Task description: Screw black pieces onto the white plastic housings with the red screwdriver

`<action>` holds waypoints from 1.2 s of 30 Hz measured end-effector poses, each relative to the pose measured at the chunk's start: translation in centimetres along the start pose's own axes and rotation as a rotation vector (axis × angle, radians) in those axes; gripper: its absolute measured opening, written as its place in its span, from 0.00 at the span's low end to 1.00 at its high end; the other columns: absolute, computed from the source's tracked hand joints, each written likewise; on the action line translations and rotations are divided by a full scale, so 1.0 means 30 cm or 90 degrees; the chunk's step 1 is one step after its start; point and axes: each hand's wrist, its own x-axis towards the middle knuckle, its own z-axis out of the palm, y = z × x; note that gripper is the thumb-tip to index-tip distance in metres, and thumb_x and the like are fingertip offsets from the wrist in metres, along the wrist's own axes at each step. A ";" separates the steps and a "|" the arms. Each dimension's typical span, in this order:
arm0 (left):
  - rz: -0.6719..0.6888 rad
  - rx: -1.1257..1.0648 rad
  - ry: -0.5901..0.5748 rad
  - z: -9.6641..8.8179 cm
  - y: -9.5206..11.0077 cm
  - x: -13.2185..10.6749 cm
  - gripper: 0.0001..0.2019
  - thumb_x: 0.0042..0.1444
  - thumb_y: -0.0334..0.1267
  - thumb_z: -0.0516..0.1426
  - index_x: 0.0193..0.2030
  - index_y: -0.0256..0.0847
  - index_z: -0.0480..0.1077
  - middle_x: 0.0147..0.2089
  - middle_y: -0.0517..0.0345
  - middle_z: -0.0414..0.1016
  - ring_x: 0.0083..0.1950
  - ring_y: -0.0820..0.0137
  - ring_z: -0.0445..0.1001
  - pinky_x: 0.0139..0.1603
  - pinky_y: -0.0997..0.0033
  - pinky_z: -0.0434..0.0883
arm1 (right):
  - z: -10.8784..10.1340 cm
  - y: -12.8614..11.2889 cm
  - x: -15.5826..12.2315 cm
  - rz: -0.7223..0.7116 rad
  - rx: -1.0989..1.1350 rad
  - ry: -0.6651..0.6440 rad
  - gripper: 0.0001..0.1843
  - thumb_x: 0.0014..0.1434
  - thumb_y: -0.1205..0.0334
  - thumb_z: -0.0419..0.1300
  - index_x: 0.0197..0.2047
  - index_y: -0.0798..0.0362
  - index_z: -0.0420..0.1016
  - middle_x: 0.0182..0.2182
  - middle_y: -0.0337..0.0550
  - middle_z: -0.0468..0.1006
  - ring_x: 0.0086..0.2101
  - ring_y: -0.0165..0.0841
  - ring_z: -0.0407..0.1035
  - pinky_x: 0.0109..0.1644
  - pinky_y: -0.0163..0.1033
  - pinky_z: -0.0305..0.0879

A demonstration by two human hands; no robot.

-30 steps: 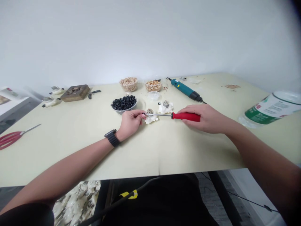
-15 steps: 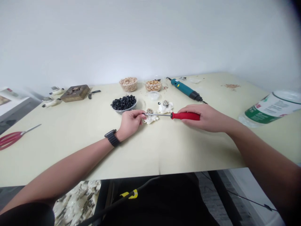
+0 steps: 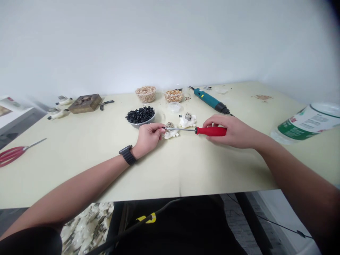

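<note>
My right hand (image 3: 233,131) is wrapped round the red handle of a screwdriver (image 3: 209,131) whose metal shaft points left, lying nearly flat above the table. Its tip meets the pinched fingers of my left hand (image 3: 148,136), which wears a black watch at the wrist. Right beside those fingers lies a small white plastic part with a metal centre (image 3: 170,131). A second white part like it (image 3: 187,120) sits just behind the shaft. What the left fingers pinch at the tip is too small to make out.
A bowl of black pieces (image 3: 140,116), two tubs of tan bits (image 3: 145,94) (image 3: 173,95) and a small clear lid (image 3: 174,107) stand behind. A teal power screwdriver (image 3: 209,100) lies back right, a plastic bottle (image 3: 305,122) far right, red scissors (image 3: 13,154) far left, a brown block (image 3: 85,103) back left.
Both hands and the screwdriver have stayed almost in place; the right hand's fingers have shifted slightly on the red handle. The view moved a little.
</note>
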 end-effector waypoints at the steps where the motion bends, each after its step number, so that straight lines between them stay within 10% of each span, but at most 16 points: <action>1: 0.005 -0.004 -0.003 0.001 0.001 -0.001 0.09 0.58 0.36 0.61 0.36 0.37 0.84 0.24 0.58 0.78 0.22 0.73 0.69 0.26 0.73 0.65 | 0.003 0.000 -0.001 0.016 0.001 0.006 0.16 0.59 0.50 0.67 0.49 0.44 0.80 0.46 0.44 0.83 0.41 0.44 0.76 0.43 0.46 0.70; 36: 0.023 0.031 0.005 -0.007 0.016 -0.004 0.09 0.59 0.35 0.59 0.34 0.38 0.83 0.23 0.59 0.77 0.23 0.74 0.67 0.27 0.73 0.64 | 0.002 -0.011 -0.007 0.025 0.005 -0.076 0.17 0.64 0.46 0.64 0.51 0.45 0.81 0.47 0.44 0.83 0.42 0.43 0.76 0.44 0.45 0.69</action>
